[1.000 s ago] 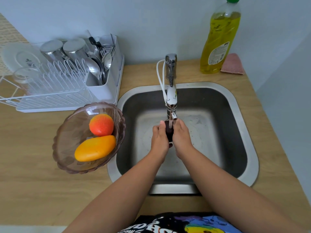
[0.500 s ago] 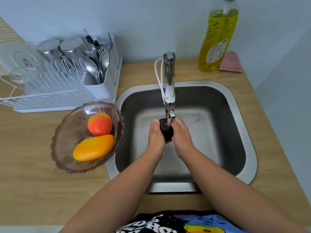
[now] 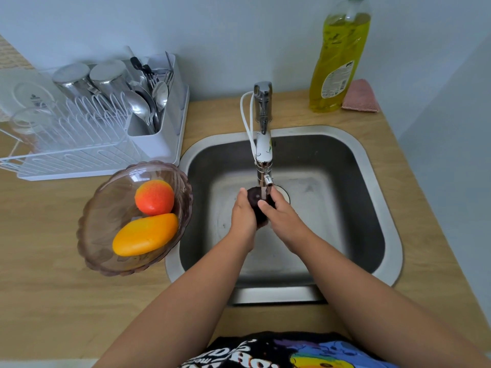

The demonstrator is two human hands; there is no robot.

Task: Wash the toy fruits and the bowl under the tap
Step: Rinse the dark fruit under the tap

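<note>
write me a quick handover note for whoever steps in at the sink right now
Left hand and right hand both grip the dark toy fruit under the running tap, over the sink.
The bowl sits on the counter left of the sink, holding the red-orange fruit and the yellow mango.
Done: none clearly finished; the dark fruit is mid-rinse.
Left: the two fruits in the bowl, then the bowl.

Nothing reads clearly — the soap bottle [image 3: 338, 58] label and the shirt [image 3: 281, 351] lettering are perhaps too blurred.
</note>
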